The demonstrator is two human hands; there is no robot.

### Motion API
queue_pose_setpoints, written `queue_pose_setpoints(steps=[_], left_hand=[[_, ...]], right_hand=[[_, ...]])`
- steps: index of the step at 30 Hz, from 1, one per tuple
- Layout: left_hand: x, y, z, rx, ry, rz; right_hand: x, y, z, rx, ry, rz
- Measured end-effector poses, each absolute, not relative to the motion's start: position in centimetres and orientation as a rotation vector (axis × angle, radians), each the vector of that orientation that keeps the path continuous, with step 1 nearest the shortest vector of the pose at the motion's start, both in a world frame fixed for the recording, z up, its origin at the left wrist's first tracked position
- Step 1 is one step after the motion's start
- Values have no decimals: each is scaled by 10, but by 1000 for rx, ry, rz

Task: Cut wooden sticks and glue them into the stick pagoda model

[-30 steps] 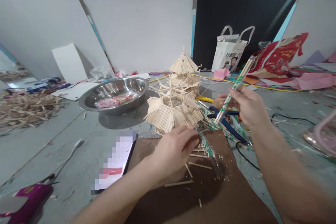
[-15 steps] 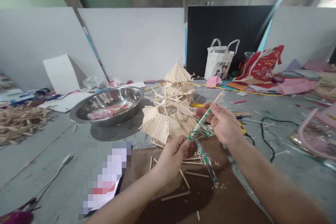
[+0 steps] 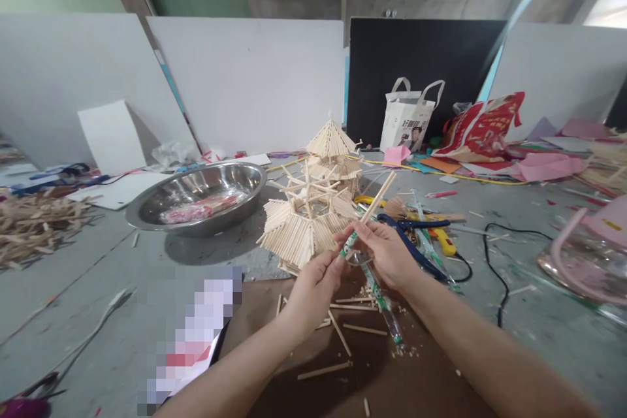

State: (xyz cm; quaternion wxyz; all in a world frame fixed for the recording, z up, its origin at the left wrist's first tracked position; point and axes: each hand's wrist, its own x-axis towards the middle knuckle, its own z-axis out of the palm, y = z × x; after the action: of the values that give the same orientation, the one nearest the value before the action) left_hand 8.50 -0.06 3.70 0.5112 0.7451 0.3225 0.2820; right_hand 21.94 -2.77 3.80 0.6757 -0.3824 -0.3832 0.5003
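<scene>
My left hand point(image 3: 313, 284) and my right hand point(image 3: 386, 251) meet above a brown board point(image 3: 421, 372), both pinched on a pair of wooden chopsticks point(image 3: 377, 199) in a green and white wrapper point(image 3: 349, 243). The bare sticks poke up and to the right out of the wrapper. Just behind my hands stands a pagoda model point(image 3: 313, 209) built of thin wooden sticks. Loose sticks point(image 3: 337, 333) and an empty wrapper point(image 3: 385, 304) lie on the board under my hands.
A steel basin point(image 3: 196, 199) sits left of the model. Blue-handled pliers point(image 3: 416, 241), a yellow tool point(image 3: 445, 241) and a black cable point(image 3: 494, 255) lie to the right. Stick scraps point(image 3: 34, 222) pile at far left. Bags point(image 3: 411, 117) and boards stand at the back.
My right hand brought the wrapped chopsticks down from the upper right to my left hand. Both hands now hold it, and the sticks stand further out of the wrapper.
</scene>
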Motion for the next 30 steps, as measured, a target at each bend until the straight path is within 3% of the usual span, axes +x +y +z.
queue_pose_setpoints(steps=[14,30], left_hand=[[85,-8,42,2014,813,540],[83,-10,45,2725,874,199]], right_hand=[[279,-27,58,-1122,-753,672],[314,-28,63,-981,-548,354]])
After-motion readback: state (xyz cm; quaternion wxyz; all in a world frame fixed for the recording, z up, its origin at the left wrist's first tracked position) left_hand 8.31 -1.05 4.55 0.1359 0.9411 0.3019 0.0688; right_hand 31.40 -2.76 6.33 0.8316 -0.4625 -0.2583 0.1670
